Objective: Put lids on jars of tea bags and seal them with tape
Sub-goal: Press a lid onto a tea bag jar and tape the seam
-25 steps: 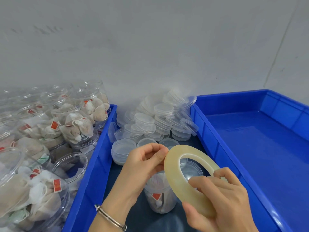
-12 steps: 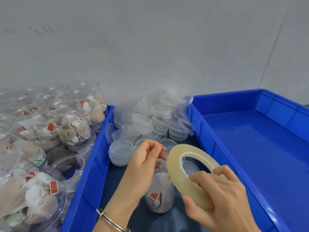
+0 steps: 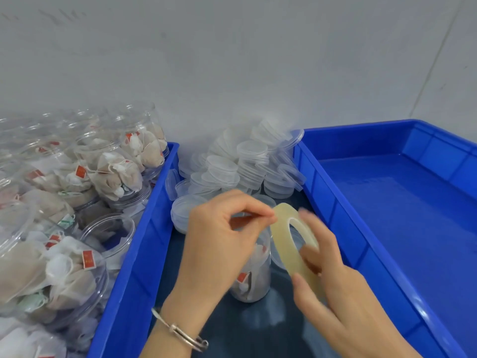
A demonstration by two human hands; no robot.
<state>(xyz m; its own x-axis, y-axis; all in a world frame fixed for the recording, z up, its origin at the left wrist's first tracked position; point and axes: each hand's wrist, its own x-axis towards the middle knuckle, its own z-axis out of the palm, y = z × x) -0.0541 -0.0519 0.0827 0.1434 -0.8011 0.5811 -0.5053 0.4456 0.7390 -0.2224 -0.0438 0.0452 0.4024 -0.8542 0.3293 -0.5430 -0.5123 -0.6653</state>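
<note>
My right hand (image 3: 343, 285) grips a yellowish roll of clear tape (image 3: 286, 241), held on edge over the middle of the frame. My left hand (image 3: 222, 241) pinches at the roll's top rim with thumb and forefinger; the tape end itself is too thin to make out. Below and between both hands stands a clear jar of tea bags (image 3: 254, 277) on the dark floor of the blue tray (image 3: 144, 254); its top is hidden behind the hand and roll. A heap of clear lids (image 3: 240, 166) lies at the tray's far end.
Several clear jars of tea bags (image 3: 77, 187) crowd the left, some open at the top. A second blue tray (image 3: 402, 200) lies on the right with a bare floor. A grey wall closes off the back.
The tape roll has turned more edge-on and shifted slightly. My left fingers have moved from the roll's side up to its top rim and pinch there. The right hand's fingers have shifted on the roll.
</note>
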